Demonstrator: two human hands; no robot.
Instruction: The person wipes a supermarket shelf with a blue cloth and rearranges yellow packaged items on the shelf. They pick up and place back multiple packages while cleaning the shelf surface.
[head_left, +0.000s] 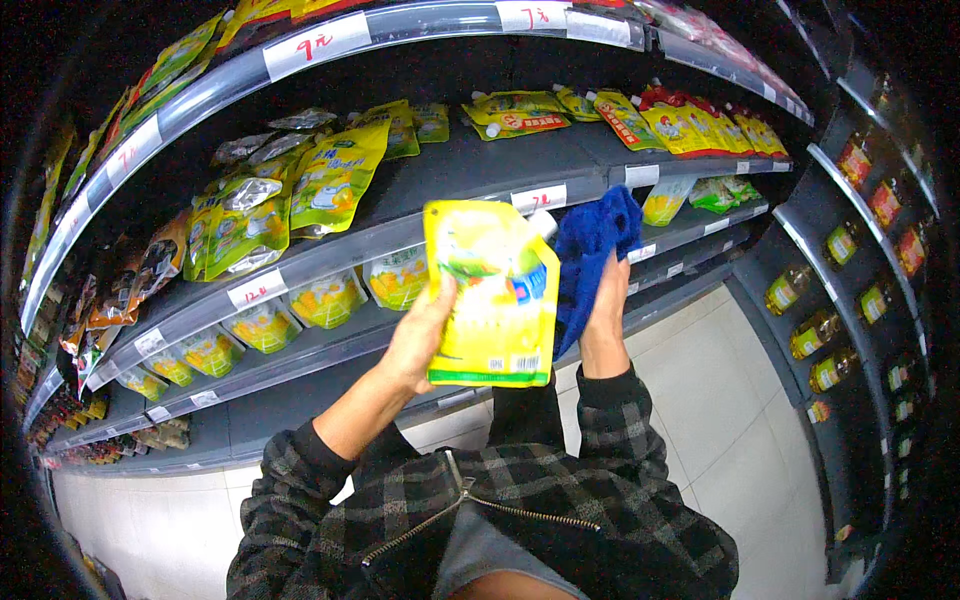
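Note:
My left hand (421, 330) grips a yellow spouted pouch (491, 300) by its left edge, thumb on the near face. A white cap (541, 224) tops the pouch's upper right corner. Just right of it, my right hand (609, 307) holds a crumpled dark blue cloth (596, 240); the pouch hides part of the cloth. Both hands are in front of a dark shelf (450, 176), in the air. Yellow seasoning pouches (337, 176) stand and lean on this shelf at the left, and flat capped pouches (517, 112) lie farther back.
A lower shelf holds white-and-yellow bags (326, 300). Red-and-yellow pouches (690, 127) line the right end. Price tags (257, 289) run along the shelf edges. Oil bottles (814, 334) fill the rack at far right. Overhead, an upper shelf edge (427, 26) curves across. Pale tiles (720, 390) cover the floor.

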